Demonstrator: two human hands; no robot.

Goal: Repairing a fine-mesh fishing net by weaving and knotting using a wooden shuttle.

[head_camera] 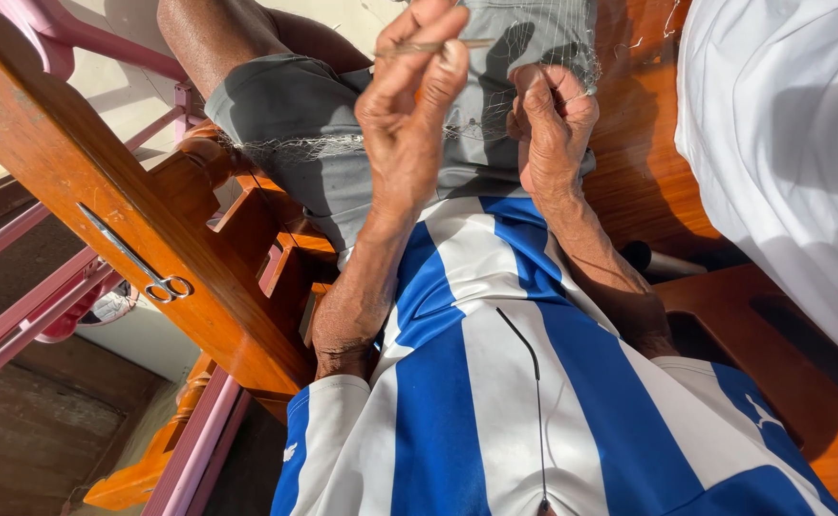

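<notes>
My left hand (409,124) is raised over my lap, its fingertips pinched on a thin, stick-like netting needle (438,45). Just to its right, my right hand (553,119) is closed on fine strands of a pale mesh net (343,143). The net drapes across my grey shorts (295,124); thin threads run between both hands. I am wearing a blue and white striped shirt (495,382) and sit on a wooden seat.
A small pair of metal scissors (137,263) lies on the wooden armrest (46,143) at my left. Pink plastic furniture (27,315) stands beyond it. A white cloth (782,143) hangs at the right over the wooden seat (648,182).
</notes>
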